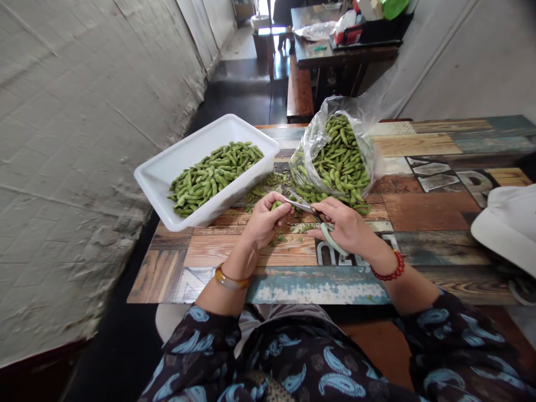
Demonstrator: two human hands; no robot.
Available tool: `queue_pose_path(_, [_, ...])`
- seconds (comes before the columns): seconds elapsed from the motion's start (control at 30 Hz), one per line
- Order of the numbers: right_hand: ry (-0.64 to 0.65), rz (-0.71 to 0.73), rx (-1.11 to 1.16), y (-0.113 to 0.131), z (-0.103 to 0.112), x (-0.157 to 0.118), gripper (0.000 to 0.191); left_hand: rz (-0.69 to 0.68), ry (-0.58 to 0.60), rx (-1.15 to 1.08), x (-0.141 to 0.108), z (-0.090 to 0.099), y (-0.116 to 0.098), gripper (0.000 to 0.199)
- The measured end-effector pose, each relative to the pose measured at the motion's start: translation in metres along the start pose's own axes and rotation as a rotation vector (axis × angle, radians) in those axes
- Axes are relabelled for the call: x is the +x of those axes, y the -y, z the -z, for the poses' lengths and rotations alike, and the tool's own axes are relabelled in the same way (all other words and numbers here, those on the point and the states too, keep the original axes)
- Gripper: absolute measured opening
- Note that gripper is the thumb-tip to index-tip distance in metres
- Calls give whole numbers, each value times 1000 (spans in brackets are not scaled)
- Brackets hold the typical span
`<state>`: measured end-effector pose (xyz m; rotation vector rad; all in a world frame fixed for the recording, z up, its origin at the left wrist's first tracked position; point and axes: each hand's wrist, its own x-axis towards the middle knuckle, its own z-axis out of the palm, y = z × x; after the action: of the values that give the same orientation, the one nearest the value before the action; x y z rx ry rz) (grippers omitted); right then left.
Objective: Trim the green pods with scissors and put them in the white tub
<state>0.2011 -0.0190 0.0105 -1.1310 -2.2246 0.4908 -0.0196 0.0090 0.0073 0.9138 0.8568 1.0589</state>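
Note:
My left hand (pixel 266 220) is closed on a green bean pod (pixel 276 205), held above the table. In my right hand (pixel 345 226) is a pair of scissors (pixel 330 240) with pale green handles, its blades reaching left to the fingertips of my left hand. A white plastic tub (pixel 201 220) at the left holds many green pods (pixel 213 176). Behind my right hand, a clear plastic bag (pixel 312 142) lies open with more pods (pixel 339 162) inside, some spilling out at its mouth. Small green trimmings (pixel 274 183) are scattered between tub and bag.
The patchwork-patterned table (pixel 427 212) extends to the right, where a white cap (pixel 508 223) lies near the edge. A rough white wall (pixel 84 139) stands at the left. Farther back are a wooden bench (pixel 299 92) and another table (pixel 312 53) with bags and boxes.

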Motion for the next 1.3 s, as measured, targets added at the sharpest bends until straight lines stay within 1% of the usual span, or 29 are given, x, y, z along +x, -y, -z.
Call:
queue_pose_path(0.17, [-6, 7, 4, -1, -1, 0, 45, 8, 21, 0, -1, -2, 0, 36])
queue_pose_path(0.3, [-17, 13, 4, -1, -1, 0, 45, 40, 41, -46, -1, -2, 0, 38])
queue_pose_path(0.43, [-19, 20, 6, 1, -1, -1, 38, 63, 59, -74, -1, -2, 1, 39])
queue_pose_path(0.53, [-30, 36, 5, -1, -1, -2, 35, 68, 48, -90, 0, 0, -1, 38])
queue_pose_path(0.6, [-66, 40, -3, -4, -1, -2, 36, 69, 15, -130, 1, 1, -5, 36])
queue_pose_path(0.73, [-198, -13, 2, -11, 3, 1, 41, 69, -65, -240, 2, 7, -14, 32])
queue_pose_path(0.83, [-241, -39, 19, -13, 7, 3, 44, 69, -63, -202, 3, 9, -14, 27])
queue_pose_path(0.9, [-242, -30, 25, -12, 8, 3, 44, 43, -69, -66, 5, 10, -11, 22])
queue_pose_path(0.93, [-241, -21, 24, -12, 8, 3, 44, 8, -90, 44, 7, 9, -8, 19])
queue_pose_path(1.03, [-222, -3, 11, -10, 6, 2, 43, -182, -171, 511, 11, 9, 0, 12])
queue_pose_path(1.1, [-210, 1, 6, -9, 5, 2, 42, -287, -181, 839, 13, 9, 4, 7])
queue_pose_path(1.13, [-206, 2, 5, -9, 4, 2, 41, -302, -168, 979, 14, 8, 6, 8])
queue_pose_path(1.2, [-206, 4, 5, -9, 4, 2, 41, -274, -135, 1198, 14, 6, 8, 16])
queue_pose_path(1.3, [-197, 7, 4, -9, 3, 2, 42, -227, -98, 1401, 16, 2, 11, 21])
